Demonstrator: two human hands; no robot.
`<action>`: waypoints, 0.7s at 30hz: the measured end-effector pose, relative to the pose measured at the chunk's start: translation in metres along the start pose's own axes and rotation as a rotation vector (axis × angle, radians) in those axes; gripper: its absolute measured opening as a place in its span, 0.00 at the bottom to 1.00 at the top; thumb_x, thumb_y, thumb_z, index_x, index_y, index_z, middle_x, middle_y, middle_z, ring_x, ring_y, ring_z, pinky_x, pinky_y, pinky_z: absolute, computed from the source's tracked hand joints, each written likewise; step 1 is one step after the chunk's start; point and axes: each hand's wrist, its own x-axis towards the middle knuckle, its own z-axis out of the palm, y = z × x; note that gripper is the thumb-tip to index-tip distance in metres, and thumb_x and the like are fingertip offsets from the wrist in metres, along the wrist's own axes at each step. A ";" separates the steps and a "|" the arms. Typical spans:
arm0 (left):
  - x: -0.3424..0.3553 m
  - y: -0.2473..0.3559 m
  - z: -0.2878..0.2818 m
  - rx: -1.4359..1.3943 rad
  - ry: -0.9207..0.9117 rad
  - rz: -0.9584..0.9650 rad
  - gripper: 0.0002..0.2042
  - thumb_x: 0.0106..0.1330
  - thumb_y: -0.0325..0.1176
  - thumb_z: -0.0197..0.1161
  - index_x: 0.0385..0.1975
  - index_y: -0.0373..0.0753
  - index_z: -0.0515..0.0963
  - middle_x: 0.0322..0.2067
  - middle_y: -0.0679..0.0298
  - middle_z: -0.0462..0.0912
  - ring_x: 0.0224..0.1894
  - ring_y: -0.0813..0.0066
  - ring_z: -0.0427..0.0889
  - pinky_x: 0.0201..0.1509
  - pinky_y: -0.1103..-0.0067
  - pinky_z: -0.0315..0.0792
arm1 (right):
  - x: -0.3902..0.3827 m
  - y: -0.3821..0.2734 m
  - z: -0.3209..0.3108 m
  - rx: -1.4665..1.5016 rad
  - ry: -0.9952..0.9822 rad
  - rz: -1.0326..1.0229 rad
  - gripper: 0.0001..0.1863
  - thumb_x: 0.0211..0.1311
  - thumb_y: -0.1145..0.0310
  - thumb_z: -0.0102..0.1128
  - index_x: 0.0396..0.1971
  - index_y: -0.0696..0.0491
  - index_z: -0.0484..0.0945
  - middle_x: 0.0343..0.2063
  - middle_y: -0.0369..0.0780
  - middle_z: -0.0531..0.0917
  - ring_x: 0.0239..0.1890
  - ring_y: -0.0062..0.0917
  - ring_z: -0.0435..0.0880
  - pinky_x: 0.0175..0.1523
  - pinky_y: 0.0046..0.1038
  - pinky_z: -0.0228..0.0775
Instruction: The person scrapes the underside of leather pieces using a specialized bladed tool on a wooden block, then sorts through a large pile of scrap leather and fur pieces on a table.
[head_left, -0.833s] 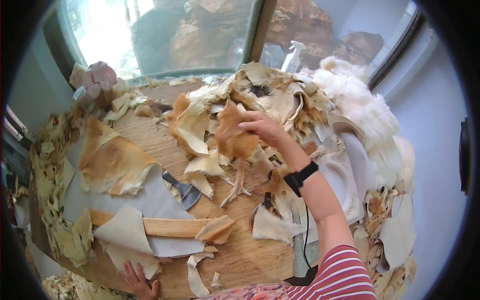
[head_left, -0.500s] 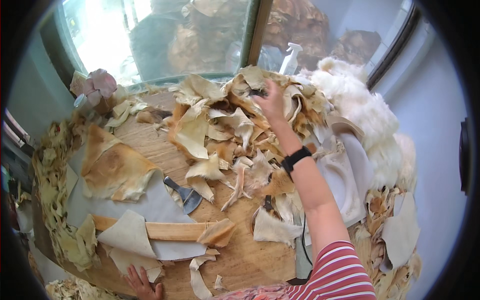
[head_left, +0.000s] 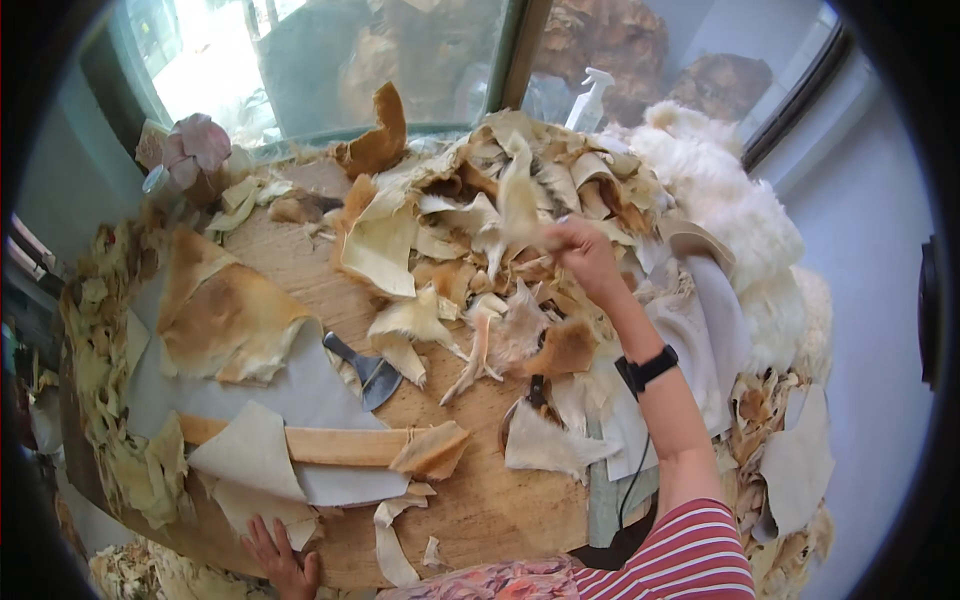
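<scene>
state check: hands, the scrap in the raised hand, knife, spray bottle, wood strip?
right hand: raised over the pile, shut on pale scrap
pale scrap: lifted, hanging upright
left hand: flat on table edge, holding nothing
knife: lying flat, untouched
spray bottle: upright by window
wood strip: lying flat

Left hand [head_left: 282,562]: only fingers and part of back show at table edge [head_left: 470,560]; wrist and forearm cut off by lower rim. Right hand [head_left: 585,258]: fingertips buried in pale scrap [head_left: 520,195], motion-blurred, grip unclear. Scissors [head_left: 530,400] mostly under scraps, only dark handle part visible. Spray bottle [head_left: 592,98]: lower body hidden behind scrap heap [head_left: 500,230]. Scraper [head_left: 365,368]: handle end partly covered.
</scene>
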 end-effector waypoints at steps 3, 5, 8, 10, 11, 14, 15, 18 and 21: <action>0.008 0.003 0.003 -0.034 -0.002 0.026 0.37 0.67 0.63 0.40 0.68 0.42 0.59 0.69 0.44 0.52 0.71 0.43 0.49 0.70 0.47 0.40 | -0.046 -0.024 0.010 -0.346 -0.309 -0.113 0.18 0.43 0.84 0.57 0.38 0.55 0.82 0.32 0.36 0.80 0.43 0.27 0.79 0.47 0.25 0.71; 0.011 0.007 -0.002 -0.023 -0.014 0.023 0.37 0.67 0.63 0.40 0.68 0.43 0.59 0.69 0.45 0.52 0.71 0.44 0.49 0.70 0.48 0.40 | -0.066 -0.010 0.012 -0.296 -0.351 -0.024 0.17 0.42 0.84 0.56 0.36 0.55 0.81 0.33 0.38 0.80 0.44 0.31 0.79 0.49 0.28 0.71; 0.008 0.006 -0.001 -0.003 0.002 0.022 0.36 0.67 0.63 0.41 0.68 0.44 0.58 0.69 0.46 0.52 0.71 0.45 0.49 0.71 0.49 0.41 | -0.071 -0.003 0.000 -0.236 -0.315 0.116 0.15 0.46 0.81 0.58 0.37 0.56 0.82 0.35 0.39 0.81 0.41 0.27 0.81 0.48 0.25 0.72; 0.008 0.005 -0.001 0.001 0.000 0.018 0.36 0.67 0.63 0.41 0.69 0.44 0.58 0.69 0.47 0.52 0.71 0.45 0.49 0.71 0.49 0.41 | -0.067 -0.003 -0.006 -0.145 -0.244 0.280 0.14 0.48 0.80 0.59 0.37 0.57 0.82 0.36 0.38 0.82 0.40 0.24 0.82 0.47 0.23 0.72; 0.008 0.004 -0.001 0.003 0.001 0.021 0.36 0.67 0.63 0.41 0.69 0.44 0.58 0.69 0.47 0.52 0.72 0.45 0.49 0.71 0.49 0.41 | -0.068 -0.004 -0.008 -0.137 -0.176 0.230 0.12 0.50 0.78 0.55 0.36 0.57 0.83 0.34 0.42 0.83 0.35 0.26 0.83 0.42 0.24 0.75; 0.007 0.003 -0.001 0.003 0.005 0.020 0.36 0.67 0.63 0.41 0.69 0.44 0.58 0.69 0.47 0.52 0.72 0.46 0.49 0.71 0.49 0.40 | -0.065 -0.018 -0.007 -0.073 -0.181 0.249 0.11 0.52 0.77 0.60 0.37 0.59 0.82 0.35 0.38 0.82 0.39 0.21 0.81 0.45 0.21 0.73; 0.009 0.005 -0.002 -0.004 0.003 0.019 0.36 0.67 0.63 0.41 0.68 0.44 0.58 0.69 0.47 0.53 0.72 0.45 0.49 0.71 0.49 0.41 | -0.066 -0.020 -0.006 -0.075 -0.213 0.242 0.11 0.52 0.76 0.60 0.37 0.60 0.82 0.36 0.38 0.82 0.39 0.21 0.81 0.44 0.22 0.73; 0.006 0.005 -0.003 -0.035 -0.007 0.014 0.37 0.67 0.64 0.41 0.68 0.43 0.59 0.69 0.46 0.53 0.71 0.45 0.49 0.70 0.48 0.41 | -0.073 -0.024 0.004 -0.163 -0.325 0.182 0.10 0.53 0.74 0.61 0.37 0.60 0.82 0.35 0.38 0.81 0.39 0.21 0.81 0.44 0.22 0.73; 0.005 -0.001 0.009 -0.031 0.043 0.031 0.37 0.66 0.64 0.42 0.67 0.42 0.60 0.68 0.45 0.54 0.71 0.44 0.50 0.70 0.47 0.41 | -0.055 -0.020 0.005 -0.292 -0.311 0.081 0.12 0.55 0.71 0.63 0.40 0.58 0.81 0.34 0.36 0.82 0.36 0.19 0.81 0.44 0.22 0.73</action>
